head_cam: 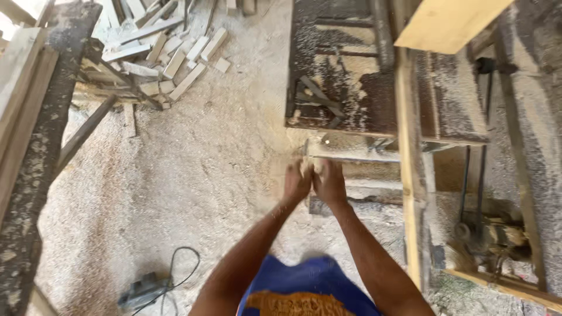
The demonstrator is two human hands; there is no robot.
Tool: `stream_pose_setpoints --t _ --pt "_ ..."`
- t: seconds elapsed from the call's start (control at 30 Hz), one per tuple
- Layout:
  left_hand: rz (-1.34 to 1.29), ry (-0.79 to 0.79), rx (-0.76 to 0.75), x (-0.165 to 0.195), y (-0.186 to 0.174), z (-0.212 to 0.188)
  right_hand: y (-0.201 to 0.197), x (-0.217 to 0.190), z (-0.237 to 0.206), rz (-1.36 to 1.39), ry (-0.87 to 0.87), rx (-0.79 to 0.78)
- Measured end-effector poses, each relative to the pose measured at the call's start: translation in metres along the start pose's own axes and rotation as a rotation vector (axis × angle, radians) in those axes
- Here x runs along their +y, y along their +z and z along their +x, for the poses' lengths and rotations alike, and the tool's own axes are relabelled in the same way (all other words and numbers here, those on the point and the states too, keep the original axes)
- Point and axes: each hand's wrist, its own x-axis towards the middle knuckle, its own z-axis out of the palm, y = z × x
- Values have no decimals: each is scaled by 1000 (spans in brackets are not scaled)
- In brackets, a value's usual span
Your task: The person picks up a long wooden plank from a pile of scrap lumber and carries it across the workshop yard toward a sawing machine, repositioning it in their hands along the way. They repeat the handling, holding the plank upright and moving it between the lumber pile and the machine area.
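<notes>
The left hand (297, 182) and right hand (329, 181) are pressed close together, fingers curled and blurred, apparently around a small pale wood piece (308, 168); whether they truly grip it I cannot tell. They sit just in front of the near edge of the sawdust-covered saw desk (351, 111), probably because work is fed in from there. Left of the desk the sawdust floor (193, 175) lies open, with an offcut pile (170, 52) beyond and a power tool (140, 291) with its cord nearer the person.
</notes>
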Motion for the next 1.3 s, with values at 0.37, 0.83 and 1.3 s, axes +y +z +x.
stream_pose_setpoints --t 0.37,0.83,1.3 --pt "-84 166 198 25 -186 249 133 -61 301 164 67 -83" --pt "3 128 36 176 -281 716 200 50 754 404 349 52" --pt "206 497 -544 412 -202 1172 197 242 1140 728 978 491"
